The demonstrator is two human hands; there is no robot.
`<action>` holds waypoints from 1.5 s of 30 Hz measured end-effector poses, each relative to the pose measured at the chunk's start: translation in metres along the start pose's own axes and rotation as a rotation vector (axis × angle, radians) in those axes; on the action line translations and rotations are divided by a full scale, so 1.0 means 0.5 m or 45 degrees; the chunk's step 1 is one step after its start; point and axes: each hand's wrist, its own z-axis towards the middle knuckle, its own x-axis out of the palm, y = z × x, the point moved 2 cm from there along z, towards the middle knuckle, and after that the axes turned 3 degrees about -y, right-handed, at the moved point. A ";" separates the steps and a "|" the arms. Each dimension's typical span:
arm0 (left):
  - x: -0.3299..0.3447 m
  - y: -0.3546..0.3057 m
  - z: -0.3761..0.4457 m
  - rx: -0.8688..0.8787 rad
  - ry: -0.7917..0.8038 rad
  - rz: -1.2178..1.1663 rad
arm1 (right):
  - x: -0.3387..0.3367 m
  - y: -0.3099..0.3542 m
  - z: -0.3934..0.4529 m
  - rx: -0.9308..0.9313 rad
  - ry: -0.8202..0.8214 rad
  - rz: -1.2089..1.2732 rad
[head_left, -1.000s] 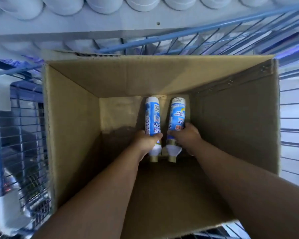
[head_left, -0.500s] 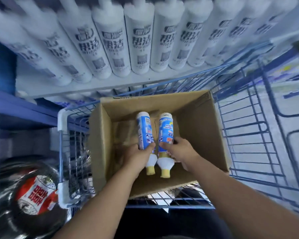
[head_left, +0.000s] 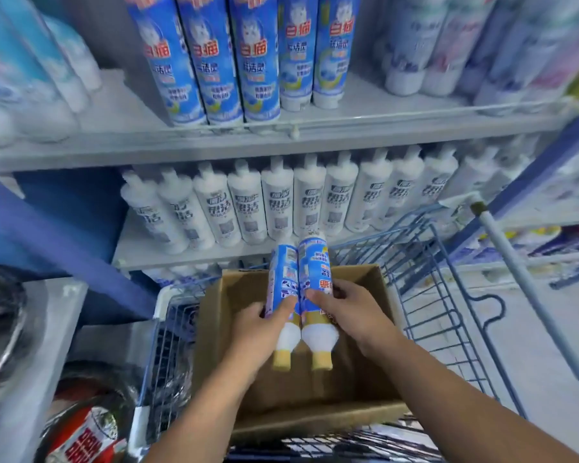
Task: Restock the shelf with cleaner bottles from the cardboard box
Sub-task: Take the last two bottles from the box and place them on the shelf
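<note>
Two blue-and-white cleaner bottles with yellow caps are held side by side above the cardboard box [head_left: 378, 295], caps pointing toward me. My left hand [head_left: 258, 332] grips the left bottle [head_left: 283, 279]. My right hand [head_left: 345, 312] grips the right bottle [head_left: 315, 272]. The box sits in a blue wire cart [head_left: 425, 272] and looks empty where its floor shows. On the upper shelf [head_left: 281, 135] stand matching blue bottles [head_left: 224, 61].
A row of white bottles [head_left: 281, 202] fills the lower shelf right behind the box. The cart's handle bar [head_left: 515, 272] runs down the right side. Bagged goods with a red label [head_left: 81, 436] lie at the lower left beside a grey surface.
Both hands lifted the two bottles up out of the box. My view has risen from the box interior to the shelves.
</note>
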 end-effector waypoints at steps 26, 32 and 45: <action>-0.100 -0.464 -0.103 0.351 0.042 -0.324 | -0.053 0.435 -0.095 -0.465 -0.127 0.059; -0.095 -0.491 -0.068 0.293 0.035 -0.338 | -0.061 0.465 -0.048 -0.486 -0.196 0.096; -0.085 -0.534 -0.024 0.291 0.152 -0.474 | -0.066 0.511 -0.007 -0.307 0.070 0.197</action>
